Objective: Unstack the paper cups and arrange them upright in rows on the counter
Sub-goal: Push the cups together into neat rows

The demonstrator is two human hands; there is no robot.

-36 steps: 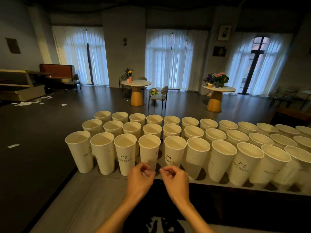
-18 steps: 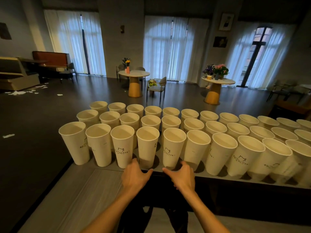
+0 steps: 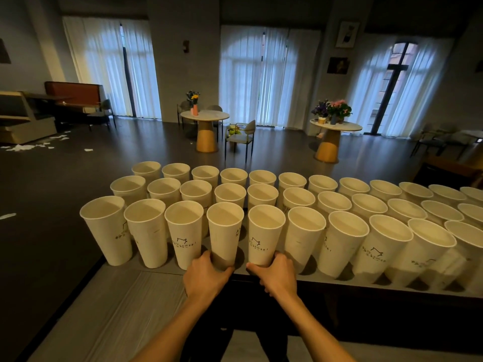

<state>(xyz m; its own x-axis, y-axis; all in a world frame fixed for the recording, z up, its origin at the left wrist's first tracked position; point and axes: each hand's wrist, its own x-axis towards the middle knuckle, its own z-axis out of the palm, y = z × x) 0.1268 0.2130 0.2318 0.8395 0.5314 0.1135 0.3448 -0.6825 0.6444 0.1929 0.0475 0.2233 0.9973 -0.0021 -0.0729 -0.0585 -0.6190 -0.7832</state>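
While three rows of white paper cups (image 3: 287, 202) stand upright on the tabletop (image 3: 392, 284), both hands are at the base of cups in the row nearest the person. The left hand (image 3: 206, 276) wraps the bottom of the fourth cup (image 3: 224, 232) from the row's left end, fingers curled round its left side and thumb under its right edge, so this grip is clamped on that cup. The right hand (image 3: 278, 274) holds the bottom of the fifth cup (image 3: 264, 235), just right of the fourth cup, thumb along its front and fingers curled behind its right side; this grip is clamped too. Both held cups sit level with their neighbours (whether their bases touch the tabletop cannot be told, since the hands hide them). Several front-row cups carry a small dark printed logo. Beyond the fourth cup, well apart across a dark floor, stand two round tables (image 3: 205, 118) with flowers (image 3: 332, 109) on them, a chair (image 3: 241, 135) between them, and tall curtained windows (image 3: 264, 74) behind.
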